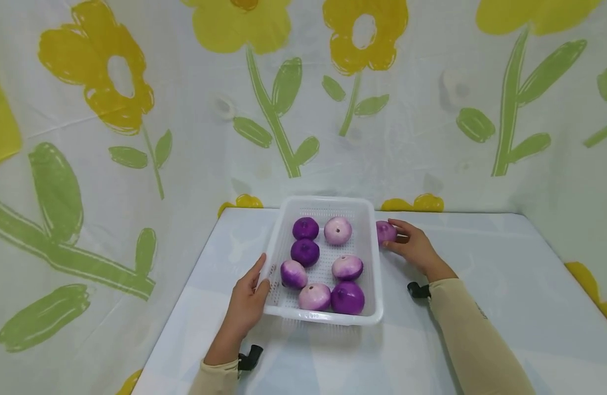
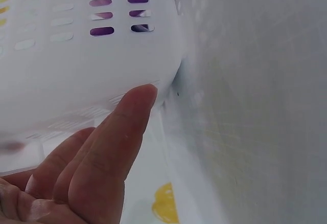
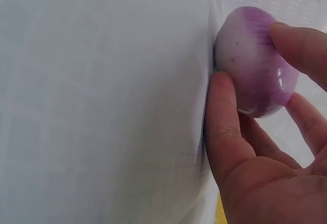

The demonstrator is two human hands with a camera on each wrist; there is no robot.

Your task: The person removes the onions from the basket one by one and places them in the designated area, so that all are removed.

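A white plastic basket (image 1: 377, 263) holds several purple and pale pink onions, among them a dark purple onion (image 1: 347, 298) at the near right corner. My left hand (image 1: 247, 296) holds the basket by its left side. In the left wrist view, fingers (image 2: 110, 152) lie against the lower edge of the slotted outer wall (image 2: 66, 75). Just outside the basket's right wall, my right hand (image 1: 414, 247) grips a pink-purple onion (image 3: 255, 63) between thumb and fingers. Part of that onion is hidden behind the basket in the head view.
The basket is over a pale table (image 1: 486, 285). Behind the table and along its sides hangs a white cloth (image 1: 407, 153) printed with yellow flowers and green leaves. A black strap piece (image 1: 419, 290) is at the right wrist, another (image 1: 250, 357) at the left.
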